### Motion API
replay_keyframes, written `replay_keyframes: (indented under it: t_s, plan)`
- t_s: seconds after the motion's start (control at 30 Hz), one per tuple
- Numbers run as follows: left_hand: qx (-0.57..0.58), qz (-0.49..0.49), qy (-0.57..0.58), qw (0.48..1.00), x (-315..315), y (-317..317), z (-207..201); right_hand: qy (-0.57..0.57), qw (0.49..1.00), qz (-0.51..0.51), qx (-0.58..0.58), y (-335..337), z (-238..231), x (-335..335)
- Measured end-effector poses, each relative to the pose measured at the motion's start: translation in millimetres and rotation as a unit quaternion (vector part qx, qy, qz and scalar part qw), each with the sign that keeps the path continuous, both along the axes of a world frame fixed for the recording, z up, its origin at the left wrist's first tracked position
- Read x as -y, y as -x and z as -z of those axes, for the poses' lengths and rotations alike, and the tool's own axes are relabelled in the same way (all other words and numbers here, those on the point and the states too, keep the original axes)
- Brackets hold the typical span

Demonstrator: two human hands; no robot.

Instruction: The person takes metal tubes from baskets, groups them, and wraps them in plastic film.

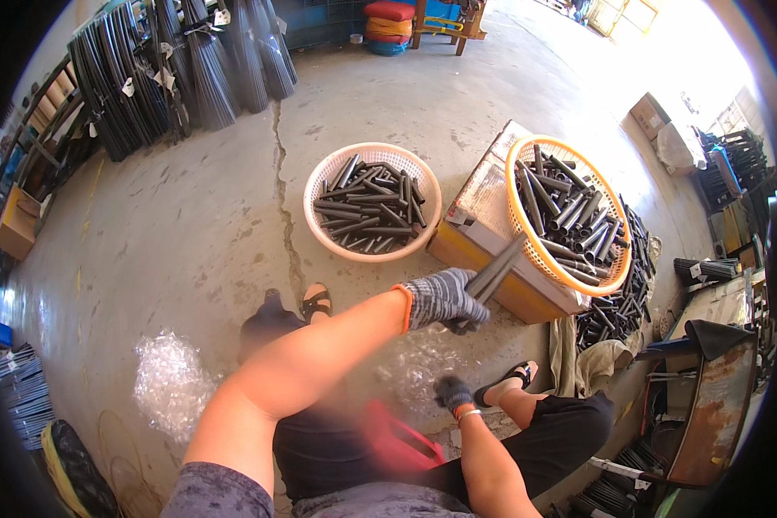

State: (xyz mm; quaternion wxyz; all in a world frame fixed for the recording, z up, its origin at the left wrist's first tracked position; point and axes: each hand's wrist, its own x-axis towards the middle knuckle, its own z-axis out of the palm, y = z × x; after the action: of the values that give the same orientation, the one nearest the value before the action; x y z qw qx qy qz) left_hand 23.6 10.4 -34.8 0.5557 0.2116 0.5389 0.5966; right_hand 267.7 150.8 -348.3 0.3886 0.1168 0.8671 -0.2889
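My left arm reaches across to the right, and my left hand (445, 300), in a grey striped knit glove with an orange cuff, is closed around a few black tubes (496, 272). The tubes point up beside the orange plastic basket (516, 194), which is full of similar black tubes (570, 211). Lower down, my right hand (453, 393), also gloved, looks closed beside clear plastic bags (410, 363) on the floor. Whatever it may hold is hidden. A pale pink basket (319, 177) of short black tubes (371, 207) stands on the floor ahead of me.
The orange basket rests tilted on a cardboard box (479, 250). Behind it lies a heap of black tubes (634, 276) on sacking. More clear plastic (174, 384) is on the floor at left. Bundled long black tubes (203, 73) stand far left; a rusty metal piece (708, 414) is at right.
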Motion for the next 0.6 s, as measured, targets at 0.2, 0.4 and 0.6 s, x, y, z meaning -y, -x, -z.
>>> replay_keyframes:
  t_s: [0.2,0.4,0.6]
  plan:
    - [-0.548,0.099,0.090,0.826,28.5,13.7,44.3,-0.002,0.978,-0.199,-0.069,-59.8,85.7,2.7]
    - [-0.470,0.401,0.400,0.677,53.3,24.7,66.3,0.164,0.943,0.268,-0.113,7.7,8.8,31.1]
    - [-0.588,0.090,0.521,0.612,72.1,66.1,76.8,0.109,0.957,0.250,-0.097,3.9,14.9,18.5]
